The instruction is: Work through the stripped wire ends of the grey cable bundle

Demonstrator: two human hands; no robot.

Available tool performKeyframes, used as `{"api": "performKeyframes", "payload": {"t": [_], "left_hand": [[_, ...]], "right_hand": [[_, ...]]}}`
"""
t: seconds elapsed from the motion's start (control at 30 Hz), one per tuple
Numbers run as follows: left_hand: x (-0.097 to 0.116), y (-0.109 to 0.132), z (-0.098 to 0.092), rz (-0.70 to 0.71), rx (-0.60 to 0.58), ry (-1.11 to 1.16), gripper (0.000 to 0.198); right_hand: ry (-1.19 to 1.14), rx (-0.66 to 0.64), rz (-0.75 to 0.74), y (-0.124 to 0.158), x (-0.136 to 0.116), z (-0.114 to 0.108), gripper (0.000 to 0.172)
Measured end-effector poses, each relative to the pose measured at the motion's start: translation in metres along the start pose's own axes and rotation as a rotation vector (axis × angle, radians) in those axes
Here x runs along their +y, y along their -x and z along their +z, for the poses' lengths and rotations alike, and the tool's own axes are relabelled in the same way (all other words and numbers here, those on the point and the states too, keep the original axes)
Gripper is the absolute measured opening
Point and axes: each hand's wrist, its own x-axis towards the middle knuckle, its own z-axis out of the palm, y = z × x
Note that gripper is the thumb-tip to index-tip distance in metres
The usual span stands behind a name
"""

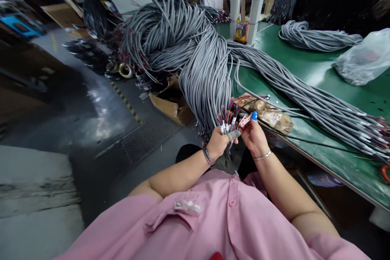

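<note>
Several upright cables (222,129), wire ends (228,116) up, fill left fingers (234,135); right fingers (254,116) pinch a pink clip (244,120).

left grip (218,142): cable ends (226,127) | right grip (255,136): pink tool (244,120)

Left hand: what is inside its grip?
Several white-banded cable ends, their coloured wires poking out above the left hand; the stretch inside the grip is covered and cannot be seen.
</note>
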Motion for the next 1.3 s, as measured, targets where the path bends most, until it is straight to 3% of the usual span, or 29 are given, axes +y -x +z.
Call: {"api": "performKeyframes", "payload": {"t": [0.17,0.3,0.47,0.67,0.97,1.2,1.3], "left_hand": [[-0.001,0.004,-0.005,-0.003,0.0,0.01,0.032],[0.0,0.009,-0.015,0.007,-0.064,-0.046,0.034],[0.007,0.015,-0.028,-0.009,-0.209,-0.014,0.033],[0.008,0.018,-0.032,-0.019,-0.232,-0.065,0.027],[0.003,0.009,-0.014,-0.035,-0.207,-0.153,0.03],[0.002,0.002,-0.017,-0.057,-0.31,-0.118,0.027],[-0.002,0.0,-0.019,-0.088,-0.288,-0.094,0.027]], "right_hand": [[-0.068,-0.012,0.125,0.007,0.001,-0.009,0.051],[-0.075,0.011,0.138,0.012,0.0,-0.023,0.045],[0.04,0.07,0.149,0.029,-0.001,-0.037,0.034],[0.251,0.02,0.091,0.052,-0.007,-0.047,0.032],[0.557,-0.175,-0.084,0.072,-0.039,-0.051,0.027],[0.768,-0.422,-0.188,0.069,-0.061,-0.062,0.022],[0.796,-0.501,-0.2,0.062,-0.069,-0.065,0.021]]}}
